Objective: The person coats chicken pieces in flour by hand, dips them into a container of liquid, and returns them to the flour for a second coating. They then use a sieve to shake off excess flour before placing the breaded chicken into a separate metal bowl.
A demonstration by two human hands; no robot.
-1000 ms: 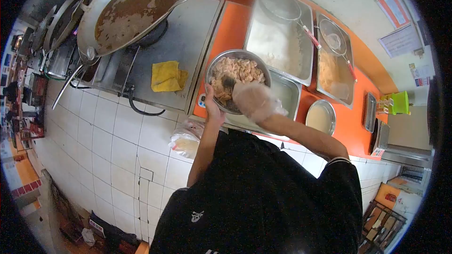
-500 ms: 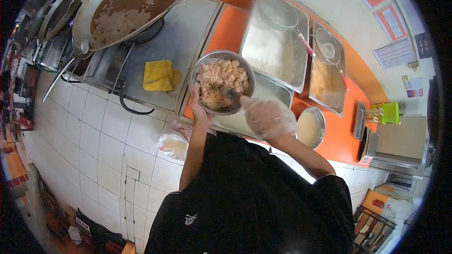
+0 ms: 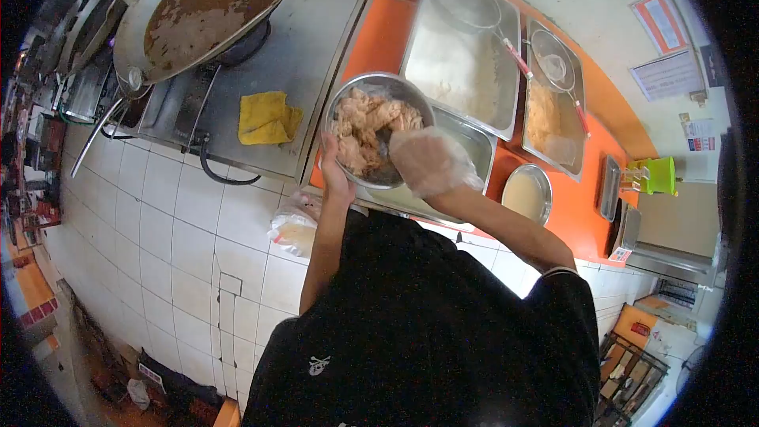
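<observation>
A round metal mixing bowl [image 3: 428,111] with pieces of raw, pale pink meat [image 3: 365,122] is held over the front of the counter. My bare left hand [image 3: 337,172] grips its near left side, fingers up along the outer wall. Over the bowl's right side is my right hand [image 3: 431,160] in a loose clear plastic glove, its fingers hidden by the glove and smeared by motion. Between that hand and the meat a dark patch of the bowl's inside shows. Partly beneath the bowl lies a rectangular metal pan [image 3: 466,150] with pale contents.
Behind stand a tray of white flour [image 3: 451,83] with a sieve and a tray of orange-yellow crumbs [image 3: 542,115] with a strainer. A bowl of pale liquid [image 3: 523,196] sits right. Left are a large wok of brown liquid [image 3: 213,8] and a yellow cloth [image 3: 269,119].
My gloved right hand has swept left and up over the bowl. The meat has shifted toward the bowl's left and far sides, and the bowl has moved slightly up and right.
</observation>
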